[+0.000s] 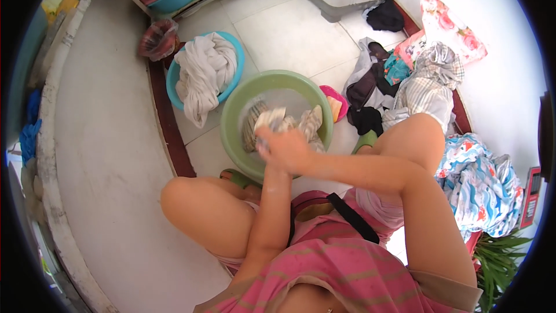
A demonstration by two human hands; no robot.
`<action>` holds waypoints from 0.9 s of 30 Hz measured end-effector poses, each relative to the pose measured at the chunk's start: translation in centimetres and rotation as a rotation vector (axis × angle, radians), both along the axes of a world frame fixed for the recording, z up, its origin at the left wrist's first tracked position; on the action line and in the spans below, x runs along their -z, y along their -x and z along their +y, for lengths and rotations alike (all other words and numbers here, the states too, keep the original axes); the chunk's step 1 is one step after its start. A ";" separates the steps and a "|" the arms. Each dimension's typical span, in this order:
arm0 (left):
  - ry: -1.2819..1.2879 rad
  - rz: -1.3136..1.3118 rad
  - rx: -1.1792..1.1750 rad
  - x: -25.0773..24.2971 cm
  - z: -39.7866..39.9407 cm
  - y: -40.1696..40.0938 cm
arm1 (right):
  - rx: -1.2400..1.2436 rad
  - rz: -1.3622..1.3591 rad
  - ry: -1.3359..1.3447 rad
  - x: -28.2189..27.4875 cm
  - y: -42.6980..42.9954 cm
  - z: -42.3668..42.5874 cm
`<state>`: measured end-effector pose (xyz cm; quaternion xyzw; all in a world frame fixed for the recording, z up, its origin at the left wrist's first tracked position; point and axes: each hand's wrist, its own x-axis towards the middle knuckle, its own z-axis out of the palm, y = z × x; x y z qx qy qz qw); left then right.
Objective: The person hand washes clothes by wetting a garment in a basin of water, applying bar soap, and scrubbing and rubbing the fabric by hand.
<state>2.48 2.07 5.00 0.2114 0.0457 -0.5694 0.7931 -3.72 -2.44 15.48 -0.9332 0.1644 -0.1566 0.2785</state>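
Over a green plastic basin [230, 139] of cloudy water, my two hands meet on a bunched piece of checked cloth [271, 118]. My right hand [286, 148] is wrapped around it, blurred by motion. Beneath it my left hand [266, 150] is largely hidden, its forearm rising from below; the cloth comes out between the two hands. More of the pale checked fabric [312, 121] slumps against the basin's right side. A darker striped part [251, 128] lies in the water at the left.
A blue basin [239, 52] heaped with white cloth [204, 69] stands at the upper left, near a bag-lined red bin [160, 39]. Laundry [373, 78] is piled at right, with patterned fabric [478, 187] below. A pink dish [336, 100] sits beside the green basin. Low wall [108, 139] at left.
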 end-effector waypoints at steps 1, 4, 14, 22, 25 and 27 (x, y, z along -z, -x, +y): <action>0.055 -0.097 0.000 1.6 0.1 0.0 | -0.145 -0.073 0.015 0.2 1.3 2.0; -0.013 -0.024 -0.007 -0.5 -1.8 2.6 | 0.008 0.227 0.083 1.8 0.2 -2.7; -0.177 0.153 0.010 -7.1 -2.4 1.5 | -0.133 -0.224 0.223 1.9 0.5 -0.6; 0.023 -0.193 -0.110 -5.3 -0.4 1.7 | 0.013 -0.061 -0.086 -0.8 -0.1 -0.5; 0.195 -0.368 -0.306 -1.6 0.8 2.2 | -0.170 -0.025 -0.035 1.2 0.4 -1.2; -0.208 0.116 -0.037 -3.1 -3.5 1.9 | 0.078 0.012 0.065 4.1 -0.6 -6.9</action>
